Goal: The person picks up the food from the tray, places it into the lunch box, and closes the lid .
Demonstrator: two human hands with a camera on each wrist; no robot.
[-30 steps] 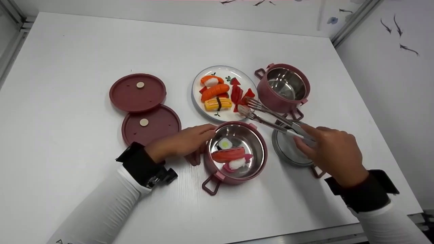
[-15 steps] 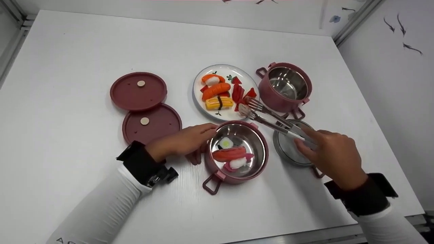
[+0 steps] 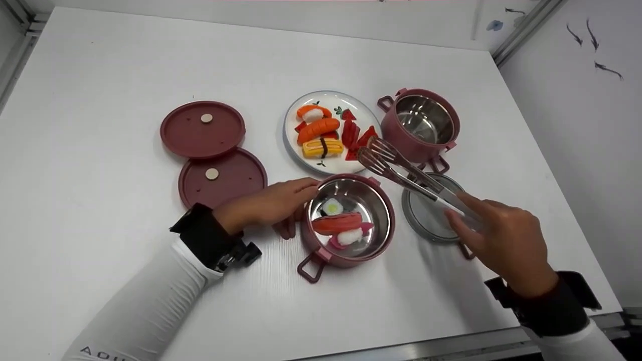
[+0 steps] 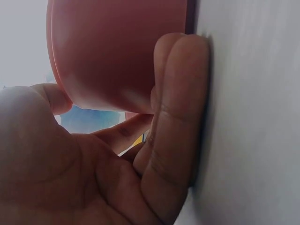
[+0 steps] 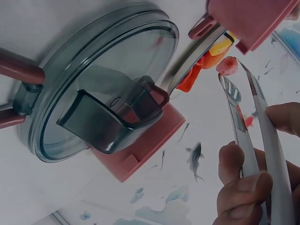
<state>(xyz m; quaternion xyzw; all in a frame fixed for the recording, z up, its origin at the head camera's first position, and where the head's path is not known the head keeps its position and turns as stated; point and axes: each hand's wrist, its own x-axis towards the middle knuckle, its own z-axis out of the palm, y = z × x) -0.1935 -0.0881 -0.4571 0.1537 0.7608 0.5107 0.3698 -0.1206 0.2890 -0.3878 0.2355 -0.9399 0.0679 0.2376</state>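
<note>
My left hand holds the side of the near dusty-pink pot, thumb at its rim and fingers along its wall. Toy sushi, including a white-and-green roll and a long red piece, lies in its steel inside. My right hand grips metal tongs, their ends apart over the right edge of the white plate. In the right wrist view a pink lump shows by the tips; whether they hold it I cannot tell. Orange toy sushi, a yellow piece and red pieces lie on the plate.
A second pink pot with a steel inside stands behind the tongs. Beneath them lies a grey see-through lid with handles. Two overlapping maroon lids lie left of the plate. A white wall borders the table's right side.
My right hand has shifted slightly right and nearer to me, and the tongs' tips have moved slightly right at the plate's edge. My left hand has stayed on the pot.
</note>
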